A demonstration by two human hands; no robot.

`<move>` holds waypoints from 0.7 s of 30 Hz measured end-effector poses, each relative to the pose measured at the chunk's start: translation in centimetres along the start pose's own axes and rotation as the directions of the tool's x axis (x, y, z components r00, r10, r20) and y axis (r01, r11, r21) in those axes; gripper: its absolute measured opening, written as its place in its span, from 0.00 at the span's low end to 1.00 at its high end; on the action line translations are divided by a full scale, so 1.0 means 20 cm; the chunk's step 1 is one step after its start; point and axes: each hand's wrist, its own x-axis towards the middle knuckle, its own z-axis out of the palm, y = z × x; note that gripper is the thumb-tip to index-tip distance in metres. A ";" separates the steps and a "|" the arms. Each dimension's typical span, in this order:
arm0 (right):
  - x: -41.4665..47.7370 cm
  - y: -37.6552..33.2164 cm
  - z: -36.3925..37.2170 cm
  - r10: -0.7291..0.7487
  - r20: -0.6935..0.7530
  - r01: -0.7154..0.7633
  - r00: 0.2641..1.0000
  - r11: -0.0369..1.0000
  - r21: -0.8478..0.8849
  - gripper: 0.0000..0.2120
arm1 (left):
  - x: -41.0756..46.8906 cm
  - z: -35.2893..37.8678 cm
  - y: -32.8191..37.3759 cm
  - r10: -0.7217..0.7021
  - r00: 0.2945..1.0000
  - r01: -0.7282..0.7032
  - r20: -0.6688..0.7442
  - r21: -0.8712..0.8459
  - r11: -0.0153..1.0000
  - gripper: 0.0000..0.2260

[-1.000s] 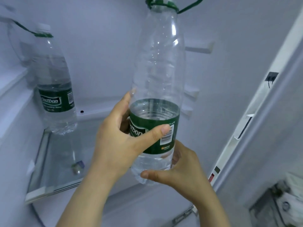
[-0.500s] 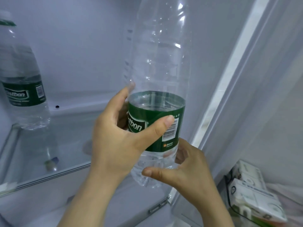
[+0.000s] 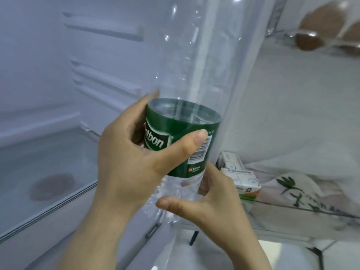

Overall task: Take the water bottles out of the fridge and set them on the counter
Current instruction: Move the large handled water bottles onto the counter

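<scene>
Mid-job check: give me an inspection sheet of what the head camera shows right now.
Surface: glass shelf with a round stain; counter not in view.
Job's things: one bottle, upright, part full, held in both hands.
Clutter: cartons and leaf-print cloth in the door rack; eggs above.
Grippers: left hand grips the bottle's middle; right hand holds its base.
Cables: nothing seen.
Surroundings: white fridge interior, door open at right.

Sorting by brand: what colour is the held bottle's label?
The clear plastic water bottle's label is dark green with white lettering; head view.
</scene>
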 end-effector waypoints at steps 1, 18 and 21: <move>-0.03 0.00 -0.01 0.012 -0.024 -0.012 1.000 1.000 -0.006 0.30 | 0.00 0.01 0.01 -0.001 1.000 0.001 0.014 -0.016 1.000 0.17; -0.52 -0.05 -0.24 0.083 -0.416 -0.151 0.906 0.979 -0.135 0.29 | -0.19 0.33 0.10 -0.023 0.947 0.098 0.319 -0.222 0.970 0.22; -0.56 -0.04 -0.25 0.098 -0.443 -0.178 0.891 0.974 -0.143 0.29 | -0.20 0.36 0.09 -0.041 0.929 0.135 0.367 -0.235 0.962 0.28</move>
